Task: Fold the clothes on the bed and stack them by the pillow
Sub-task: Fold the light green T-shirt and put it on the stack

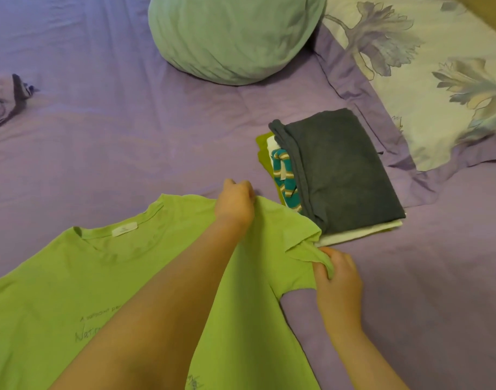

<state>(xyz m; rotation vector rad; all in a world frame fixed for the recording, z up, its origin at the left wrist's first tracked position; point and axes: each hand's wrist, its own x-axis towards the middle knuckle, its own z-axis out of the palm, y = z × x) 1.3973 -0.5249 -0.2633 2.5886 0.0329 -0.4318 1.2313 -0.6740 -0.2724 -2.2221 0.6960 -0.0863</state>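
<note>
Green T-shirt (72, 277), bright lime with faint printed lettering on the chest and a white neck label, lies spread face up on the purple bedsheet (128, 142), filling the lower left of the view. The person's left hand (235, 204) reaches across the shirt and pinches the cloth at the shoulder on the far right side. The right hand (337, 280) grips the short sleeve on that same side, the sleeve's hem bunched between fingers and thumb. Both hands are closed on fabric, neither is free.

Just beyond the sleeve sits a stack of folded clothes (334, 175): a dark grey garment on top, with a teal striped piece, a white one and an olive one showing beneath. The stack rests against the edge of a floral pillow (438, 80) at upper right. A round pale green cushion (232, 35) lies further up the bed, and a crumpled purple cloth (5, 102) sits at the far left edge.

Folding of this shirt seems to be just starting, with the sleeve side being gathered. The next move likely calls for carrying sleeve and shoulder inward over the chest, keeping the edge straight.
</note>
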